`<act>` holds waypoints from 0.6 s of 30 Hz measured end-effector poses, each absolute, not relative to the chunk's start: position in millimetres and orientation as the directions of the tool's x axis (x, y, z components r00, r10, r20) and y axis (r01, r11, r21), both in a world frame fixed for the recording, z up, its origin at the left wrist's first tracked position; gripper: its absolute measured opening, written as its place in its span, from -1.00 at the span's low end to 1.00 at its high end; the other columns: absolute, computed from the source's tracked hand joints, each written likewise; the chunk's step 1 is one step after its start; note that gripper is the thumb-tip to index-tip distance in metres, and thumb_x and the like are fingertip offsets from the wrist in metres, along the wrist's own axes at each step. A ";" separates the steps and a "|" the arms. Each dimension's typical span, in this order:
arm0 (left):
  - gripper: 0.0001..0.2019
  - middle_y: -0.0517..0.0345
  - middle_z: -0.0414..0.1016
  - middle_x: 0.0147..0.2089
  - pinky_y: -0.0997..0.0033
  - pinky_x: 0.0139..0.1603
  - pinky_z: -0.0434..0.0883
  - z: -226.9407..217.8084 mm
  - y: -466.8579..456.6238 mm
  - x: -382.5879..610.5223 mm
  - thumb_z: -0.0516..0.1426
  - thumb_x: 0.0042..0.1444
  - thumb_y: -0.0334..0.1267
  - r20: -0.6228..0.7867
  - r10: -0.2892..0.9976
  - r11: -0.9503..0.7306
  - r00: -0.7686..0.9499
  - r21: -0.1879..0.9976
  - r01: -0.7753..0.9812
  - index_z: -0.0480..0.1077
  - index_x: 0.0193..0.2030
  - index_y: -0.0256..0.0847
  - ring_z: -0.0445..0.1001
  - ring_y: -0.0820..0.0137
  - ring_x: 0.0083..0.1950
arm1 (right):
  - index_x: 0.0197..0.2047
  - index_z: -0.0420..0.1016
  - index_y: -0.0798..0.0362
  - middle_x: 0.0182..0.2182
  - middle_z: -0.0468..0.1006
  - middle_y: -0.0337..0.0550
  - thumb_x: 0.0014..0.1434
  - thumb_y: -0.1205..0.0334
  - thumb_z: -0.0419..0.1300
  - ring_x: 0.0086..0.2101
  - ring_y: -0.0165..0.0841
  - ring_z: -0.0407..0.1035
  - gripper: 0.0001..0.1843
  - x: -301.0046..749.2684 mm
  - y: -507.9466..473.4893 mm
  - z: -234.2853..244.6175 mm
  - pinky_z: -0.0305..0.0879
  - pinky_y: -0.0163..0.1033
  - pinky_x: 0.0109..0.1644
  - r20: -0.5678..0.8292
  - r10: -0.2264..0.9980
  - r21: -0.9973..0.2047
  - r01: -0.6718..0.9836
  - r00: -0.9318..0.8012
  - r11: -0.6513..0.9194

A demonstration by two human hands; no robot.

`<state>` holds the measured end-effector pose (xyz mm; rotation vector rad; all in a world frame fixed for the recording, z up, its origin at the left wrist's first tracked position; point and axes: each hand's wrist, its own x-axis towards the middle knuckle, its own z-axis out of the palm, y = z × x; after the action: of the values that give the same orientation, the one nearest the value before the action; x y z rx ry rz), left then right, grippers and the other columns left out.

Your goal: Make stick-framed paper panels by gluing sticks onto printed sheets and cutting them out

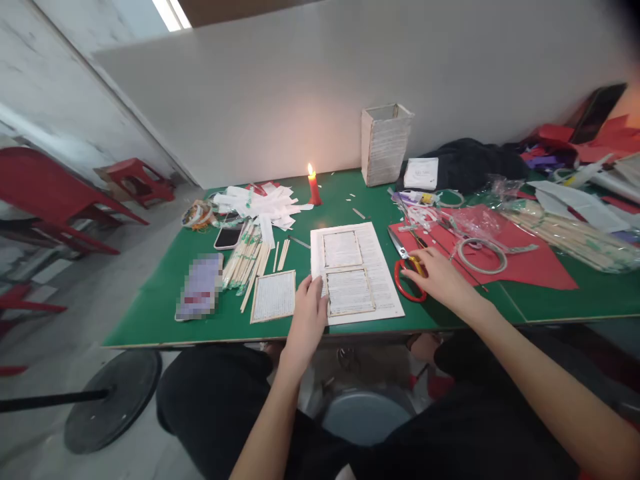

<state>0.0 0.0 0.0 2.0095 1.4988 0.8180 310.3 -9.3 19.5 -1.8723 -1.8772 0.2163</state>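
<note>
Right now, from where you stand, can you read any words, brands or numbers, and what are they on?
No text is legible.
Printed paper sheet: lines too small to read.
Chopstick wrappers: green print too small.
Pixelated item: blurred out.

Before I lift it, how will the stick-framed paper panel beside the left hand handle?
The stick-framed paper panel looks light and probably stiff along its sticks, though its paper centre may tear easily. Lying flat, it seems unlikely to roll.
</note>
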 end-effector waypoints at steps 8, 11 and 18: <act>-0.65 -0.16 0.23 0.36 0.04 0.40 0.20 9.9 -4.5 -18.1 0.00 0.35 -0.25 0.099 0.939 -0.304 0.330 0.688 0.659 0.30 0.23 -0.19 0.23 0.16 0.41 | -0.01 0.54 0.10 0.01 0.47 0.16 0.27 0.14 0.10 0.08 -0.01 0.37 -0.67 285.9 -5.3 13.5 0.31 0.05 0.18 0.253 0.967 -0.339 0.934 -0.030 0.117; -0.65 -0.18 0.24 0.35 0.04 0.40 0.20 7.7 -4.0 -21.6 -0.02 0.36 -0.27 0.109 0.931 -0.326 0.349 0.678 0.658 0.30 0.23 -0.21 0.23 0.18 0.40 | 0.08 0.52 0.21 0.22 0.35 0.26 0.24 0.10 0.13 0.27 0.12 0.14 -0.54 264.4 -5.3 8.1 0.14 0.15 0.32 0.226 0.973 -0.290 0.951 -0.039 0.106; -0.67 -0.17 0.25 0.35 0.02 0.38 0.23 2.6 -5.3 -23.7 0.01 0.34 -0.28 0.130 0.930 -0.330 0.344 0.710 0.623 0.35 0.20 -0.19 0.25 0.16 0.39 | -0.04 0.57 0.20 0.16 0.45 0.28 0.23 0.16 0.13 0.27 0.15 0.17 -0.64 235.3 5.1 7.3 0.12 0.25 0.30 0.206 0.978 -0.382 0.922 0.019 0.063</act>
<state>-23.7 -5.3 2.6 2.0583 1.3504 0.7238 235.3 5.1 7.3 -1.8922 -1.9360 0.1838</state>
